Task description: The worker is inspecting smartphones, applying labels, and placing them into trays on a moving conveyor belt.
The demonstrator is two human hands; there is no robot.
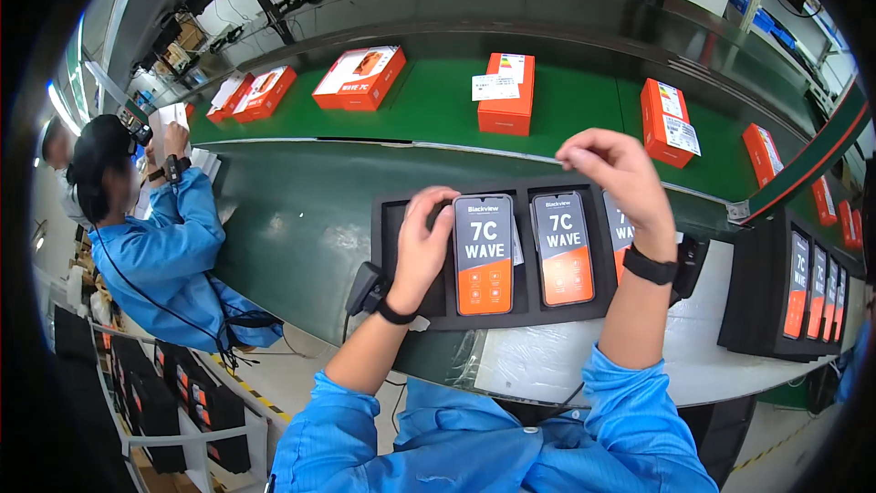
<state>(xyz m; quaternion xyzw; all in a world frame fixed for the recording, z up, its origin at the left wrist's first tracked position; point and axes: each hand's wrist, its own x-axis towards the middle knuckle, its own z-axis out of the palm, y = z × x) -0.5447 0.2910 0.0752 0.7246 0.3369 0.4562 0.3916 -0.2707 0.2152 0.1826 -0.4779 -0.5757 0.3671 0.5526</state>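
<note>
A black foam tray [391, 265] lies before me with smartphones in its slots, their screens covered in a grey and orange print. My left hand [422, 246] curves beside the left smartphone [484, 256], thumb and fingers apart, fingertips at its upper left edge. Whether they touch it, I cannot tell. A white slip shows at this phone's right side. The middle smartphone [562, 251] lies in its slot. Above the right smartphone [618, 224], which my forearm partly covers, my right hand [620, 169] is raised with fingers pinched together. Anything between those fingertips is too small to see.
Orange phone boxes [506, 96] stand along the green belt [429, 100] beyond the table. Stacked black trays [753, 297] with more phones are at the right. White foam sheeting [538, 361] lies at the near edge. A co-worker in blue [164, 228] is at the left.
</note>
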